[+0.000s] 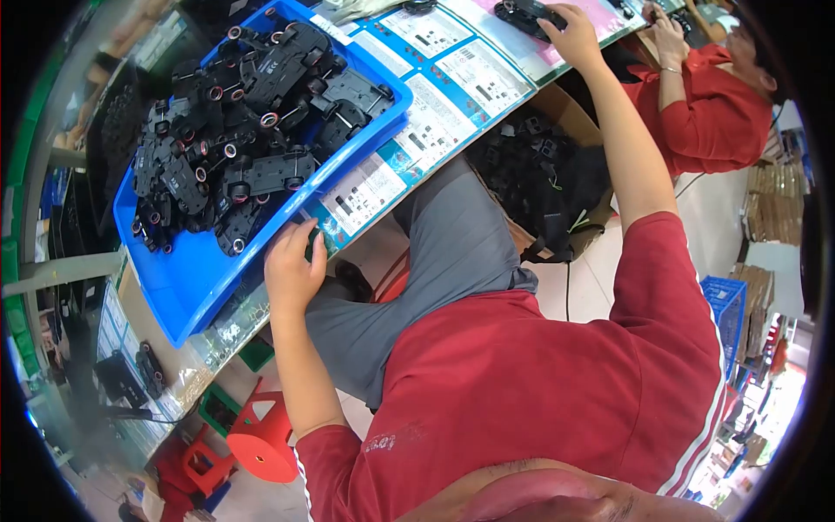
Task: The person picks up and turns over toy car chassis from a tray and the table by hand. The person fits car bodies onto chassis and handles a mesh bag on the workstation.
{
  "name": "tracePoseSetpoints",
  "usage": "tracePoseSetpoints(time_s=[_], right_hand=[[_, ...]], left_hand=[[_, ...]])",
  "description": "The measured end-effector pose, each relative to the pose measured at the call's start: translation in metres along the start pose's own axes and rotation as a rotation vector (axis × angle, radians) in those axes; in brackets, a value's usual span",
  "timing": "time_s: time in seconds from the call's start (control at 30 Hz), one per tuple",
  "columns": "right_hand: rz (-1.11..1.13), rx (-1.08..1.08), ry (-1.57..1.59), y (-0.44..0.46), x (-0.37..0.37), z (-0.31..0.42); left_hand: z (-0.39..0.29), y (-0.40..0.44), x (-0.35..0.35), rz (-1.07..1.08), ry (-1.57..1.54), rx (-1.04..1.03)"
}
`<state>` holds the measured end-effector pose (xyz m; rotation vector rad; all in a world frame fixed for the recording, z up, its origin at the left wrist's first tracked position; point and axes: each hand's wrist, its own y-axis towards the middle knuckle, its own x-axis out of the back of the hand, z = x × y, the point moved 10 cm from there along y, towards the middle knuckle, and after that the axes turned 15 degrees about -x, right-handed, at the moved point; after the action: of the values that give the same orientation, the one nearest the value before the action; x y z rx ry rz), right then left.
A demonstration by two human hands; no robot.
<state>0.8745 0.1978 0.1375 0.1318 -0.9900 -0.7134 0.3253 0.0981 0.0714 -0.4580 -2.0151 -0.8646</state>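
My left hand (pixel 294 268) rests at the table's front edge against the near side of a blue tray (pixel 187 300), its thumb and fingers apart and nothing clear between them. Black toy car chassis (pixel 270 170) with red- and white-ringed wheels lie heaped in the tray, several of them tilted or overturned. At the top of the view, my right hand (pixel 574 36) has its thumb and fingers around the end of a black car part (pixel 527 16), over a pink sheet on the table. The far side of this part is cut off by the frame's edge.
Printed instruction sheets (pixel 426 113) lie under a clear cover on the table. Below its edge stands a cardboard box (pixel 587 117) of black parts. A co-worker in red (pixel 709 117) sits at the right. Red stools (pixel 263 444) and a blue crate (pixel 726 304) stand on the floor.
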Motion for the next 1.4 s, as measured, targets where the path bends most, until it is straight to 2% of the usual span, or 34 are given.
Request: tracePoseSetpoints(time_s=[0.03,0.1,0.2,0.33,0.6,0.7,0.77,0.8,0.9,0.93,1.0,1.07,1.13,1.2,1.27,1.3,1.33,1.4], right_hand=[[0.007,0.006,0.008,0.008,-0.008,-0.013],[0.058,0.109,-0.228,0.014,-0.036,-0.022],[0.103,0.163,-0.280,0.016,-0.047,-0.024],[0.130,0.128,-0.208,0.023,-0.045,-0.030],[0.119,0.198,-0.234,0.015,-0.051,-0.039],[0.095,0.163,-0.210,0.008,-0.050,-0.033],[0.110,-0.026,-0.262,0.004,-0.048,-0.039],[0.118,-0.011,-0.253,-0.002,-0.047,-0.034],[0.085,-0.115,0.030,-0.036,-0.039,-0.026],[0.081,-0.171,0.140,-0.058,-0.034,-0.021],[0.157,-0.290,0.248,-0.107,-0.029,0.003],[0.244,-0.318,0.453,-0.155,-0.030,0.023],[0.378,-0.315,0.594,-0.211,-0.033,0.055],[0.473,-0.088,0.560,-0.262,-0.033,0.113],[0.537,0.193,0.559,-0.307,-0.035,0.174],[0.553,0.334,0.495,-0.323,-0.038,0.198],[0.560,0.476,0.431,-0.337,-0.041,0.220],[0.610,0.500,0.446,-0.339,-0.051,0.241]], left_hand=[[0.001,0.000,0.000,-0.002,0.008,0.009],[-0.001,-0.001,0.001,-0.017,0.004,-0.012],[0.000,-0.001,0.001,0.003,0.010,0.006],[0.000,-0.001,0.001,-0.004,0.022,0.007],[0.001,-0.001,0.001,-0.019,0.022,0.000],[0.000,0.000,0.001,-0.020,0.022,0.008],[0.000,0.000,0.003,-0.030,0.035,-0.003],[-0.002,-0.001,0.004,-0.043,0.046,-0.011],[-0.008,-0.004,0.014,-0.122,0.068,-0.067],[-0.013,-0.005,0.019,-0.225,0.025,-0.098],[-0.015,-0.018,0.013,-0.338,-0.230,0.169],[-0.041,-0.022,-0.003,-0.441,-0.442,0.229],[-0.061,-0.023,-0.048,-0.407,-0.792,0.335],[-0.084,-0.025,-0.092,-0.362,-1.259,0.457],[-0.098,-0.022,-0.100,-0.489,-1.545,0.486],[-0.100,-0.018,-0.096,-0.516,-1.568,0.406],[-0.094,-0.024,-0.092,-0.531,-1.554,0.411],[-0.073,-0.047,-0.087,-0.616,-1.533,0.547]])
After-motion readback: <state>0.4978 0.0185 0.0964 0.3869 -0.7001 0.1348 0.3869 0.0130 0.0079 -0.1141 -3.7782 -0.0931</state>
